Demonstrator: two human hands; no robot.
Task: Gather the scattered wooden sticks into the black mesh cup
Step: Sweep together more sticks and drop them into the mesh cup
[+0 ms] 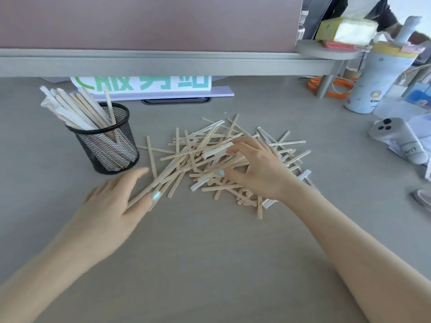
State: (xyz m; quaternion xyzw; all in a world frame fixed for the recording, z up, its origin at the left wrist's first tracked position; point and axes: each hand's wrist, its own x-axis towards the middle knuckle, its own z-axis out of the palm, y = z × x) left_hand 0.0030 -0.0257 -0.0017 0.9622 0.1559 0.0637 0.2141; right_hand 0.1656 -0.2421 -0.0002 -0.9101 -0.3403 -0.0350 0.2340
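A loose pile of flat wooden sticks (pixel 210 157), some in clear wrappers, lies in the middle of the grey desk. The black mesh cup (pixel 109 145) stands upright to the left of the pile and holds several sticks leaning left. My right hand (pixel 258 169) rests on top of the pile, fingers curled around a few sticks, thumb underneath. My left hand (pixel 114 203) lies flat at the pile's left edge, just in front of the cup, fingers spread and touching the ends of some sticks.
A low grey shelf (pixel 163 64) runs along the back with a green-lettered sign (pixel 144 86) under it. At the right stand a white bottle (pixel 375 82), a grey controller (pixel 396 141) and loose papers.
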